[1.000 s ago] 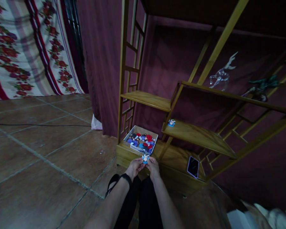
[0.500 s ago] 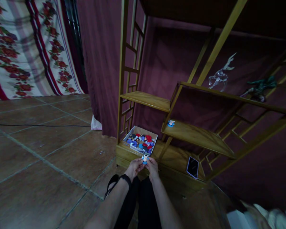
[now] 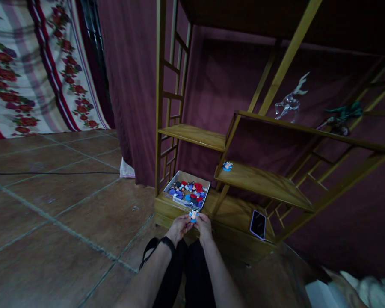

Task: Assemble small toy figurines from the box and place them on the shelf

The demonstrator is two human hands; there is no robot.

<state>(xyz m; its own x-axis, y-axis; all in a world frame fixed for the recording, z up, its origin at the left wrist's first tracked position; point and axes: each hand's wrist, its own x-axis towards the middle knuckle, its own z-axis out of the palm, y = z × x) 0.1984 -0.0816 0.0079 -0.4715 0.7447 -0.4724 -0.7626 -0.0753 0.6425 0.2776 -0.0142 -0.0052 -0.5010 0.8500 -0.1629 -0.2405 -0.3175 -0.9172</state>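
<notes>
A small blue and white figurine [image 3: 193,215] with a blue base is held upright between both hands, just in front of the cabinet's low ledge. My left hand [image 3: 179,226] pinches it from the left side, and my right hand [image 3: 204,225] grips it from the right. Right behind it stands an open cardboard box [image 3: 183,202] with several small figurines [image 3: 192,192] in red, blue, purple and black. A similar blue figurine [image 3: 227,166] stands at the left end of a middle shelf [image 3: 263,184].
A phone [image 3: 258,224] lies on the low ledge at the right. On the upper shelf stand a clear glass deer [image 3: 288,105] and a dark green ornament [image 3: 343,117]. A black cable [image 3: 51,173] crosses the tiled floor, and a purple curtain [image 3: 128,85] hangs left of the shelving.
The camera view has shifted slightly, so the shelving sits a little further left. Both hands keep hold of the figurine in nearly the same place.
</notes>
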